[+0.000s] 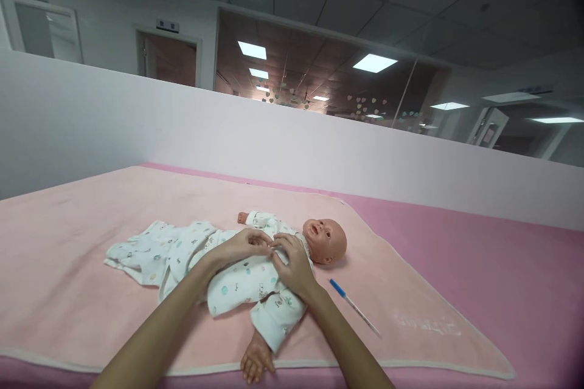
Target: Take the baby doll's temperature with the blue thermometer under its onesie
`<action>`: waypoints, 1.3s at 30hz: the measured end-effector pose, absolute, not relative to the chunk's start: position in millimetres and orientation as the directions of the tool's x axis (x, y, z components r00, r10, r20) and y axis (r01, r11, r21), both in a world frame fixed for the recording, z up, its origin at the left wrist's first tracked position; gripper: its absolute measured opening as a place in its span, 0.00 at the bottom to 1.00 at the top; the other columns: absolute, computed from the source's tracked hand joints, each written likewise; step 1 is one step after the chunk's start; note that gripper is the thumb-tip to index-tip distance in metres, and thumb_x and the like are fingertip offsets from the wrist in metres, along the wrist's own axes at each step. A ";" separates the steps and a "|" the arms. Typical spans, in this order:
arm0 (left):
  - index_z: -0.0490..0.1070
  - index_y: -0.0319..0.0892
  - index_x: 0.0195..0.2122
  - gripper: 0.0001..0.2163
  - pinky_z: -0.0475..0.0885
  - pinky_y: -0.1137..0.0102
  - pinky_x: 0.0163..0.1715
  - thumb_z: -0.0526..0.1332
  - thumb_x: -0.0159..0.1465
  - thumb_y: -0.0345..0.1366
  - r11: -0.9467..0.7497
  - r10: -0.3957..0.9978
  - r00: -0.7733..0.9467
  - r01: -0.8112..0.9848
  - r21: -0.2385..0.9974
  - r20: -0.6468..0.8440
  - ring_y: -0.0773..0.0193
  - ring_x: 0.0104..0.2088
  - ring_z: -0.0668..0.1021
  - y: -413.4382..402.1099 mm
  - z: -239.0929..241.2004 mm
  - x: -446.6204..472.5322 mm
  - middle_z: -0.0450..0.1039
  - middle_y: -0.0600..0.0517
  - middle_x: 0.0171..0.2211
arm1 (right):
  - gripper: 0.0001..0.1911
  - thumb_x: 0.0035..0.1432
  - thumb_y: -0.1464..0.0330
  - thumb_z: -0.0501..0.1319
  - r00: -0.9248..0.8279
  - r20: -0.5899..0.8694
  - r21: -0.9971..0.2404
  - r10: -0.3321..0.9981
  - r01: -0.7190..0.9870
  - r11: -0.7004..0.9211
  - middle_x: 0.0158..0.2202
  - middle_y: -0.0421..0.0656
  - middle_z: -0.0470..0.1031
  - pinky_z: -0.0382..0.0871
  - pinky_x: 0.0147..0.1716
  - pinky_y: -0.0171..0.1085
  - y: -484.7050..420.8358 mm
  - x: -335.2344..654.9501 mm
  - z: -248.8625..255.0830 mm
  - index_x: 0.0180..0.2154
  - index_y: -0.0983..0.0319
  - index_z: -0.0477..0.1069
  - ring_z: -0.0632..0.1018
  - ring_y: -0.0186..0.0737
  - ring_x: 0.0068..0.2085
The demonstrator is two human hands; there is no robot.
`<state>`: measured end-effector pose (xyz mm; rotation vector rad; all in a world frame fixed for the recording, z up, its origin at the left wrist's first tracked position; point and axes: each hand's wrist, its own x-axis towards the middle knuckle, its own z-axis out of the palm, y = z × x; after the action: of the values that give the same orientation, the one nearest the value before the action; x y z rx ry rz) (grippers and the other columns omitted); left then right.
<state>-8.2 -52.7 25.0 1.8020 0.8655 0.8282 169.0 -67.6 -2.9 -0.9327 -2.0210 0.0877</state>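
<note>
A baby doll lies on its back, its head to the right, dressed in a white printed shirt and matching pants. Over the doll's chest, my left hand is closed with its fingertips pinching the shirt front. My right hand meets it there, fingers bent and closed on the shirt just below the collar. The small piece of cloth between the fingertips is mostly hidden. Right of the doll's arm lies a thin thermometer-like stick with a blue end, untouched.
Under the doll a peach blanket with a pale edge is spread over a pink mat. A low white partition runs along the back. Beyond it are a doorway and a large window.
</note>
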 end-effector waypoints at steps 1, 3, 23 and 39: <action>0.71 0.39 0.36 0.16 0.55 0.77 0.24 0.64 0.48 0.42 -0.340 0.833 0.526 0.238 0.910 0.173 0.72 0.25 0.61 -51.5 23.5 -6.8 0.59 0.57 0.22 | 0.06 0.51 0.74 0.55 -0.321 0.681 -0.421 0.658 0.563 0.711 0.36 0.41 0.70 0.58 0.41 0.38 -64.6 169.2 -2.2 0.32 0.60 0.68 0.68 0.38 0.40; 0.70 0.39 0.35 0.15 0.53 0.77 0.21 0.64 0.47 0.39 -0.383 0.834 0.521 0.305 0.872 0.184 0.73 0.22 0.59 -49.2 19.8 -3.9 0.54 0.59 0.19 | 0.05 0.49 0.75 0.54 -0.322 0.659 -0.454 0.680 0.552 0.700 0.31 0.39 0.70 0.59 0.38 0.36 -57.2 168.8 0.0 0.29 0.60 0.67 0.68 0.37 0.35; 0.69 0.42 0.28 0.05 0.56 0.75 0.24 0.56 0.52 0.36 -0.629 0.774 0.427 0.604 0.489 0.468 0.71 0.23 0.63 -62.5 17.7 3.3 0.64 0.55 0.26 | 0.05 0.44 0.76 0.52 -0.304 0.726 -0.381 0.616 0.568 0.730 0.26 0.39 0.67 0.57 0.34 0.36 -51.3 164.6 -3.6 0.25 0.61 0.63 0.66 0.37 0.32; 0.69 0.40 0.29 0.08 0.55 0.75 0.22 0.55 0.50 0.37 -0.494 0.869 0.337 0.595 0.634 0.362 0.70 0.22 0.62 -55.5 11.1 2.7 0.60 0.56 0.21 | 0.05 0.47 0.76 0.54 -0.289 0.738 -0.361 0.610 0.595 0.718 0.28 0.39 0.68 0.59 0.35 0.35 -49.6 163.7 -6.3 0.27 0.61 0.65 0.67 0.36 0.33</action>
<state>2.7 -55.5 11.1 2.2170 1.2907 0.9631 163.7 -49.6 -6.3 -0.9221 -1.9731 0.0201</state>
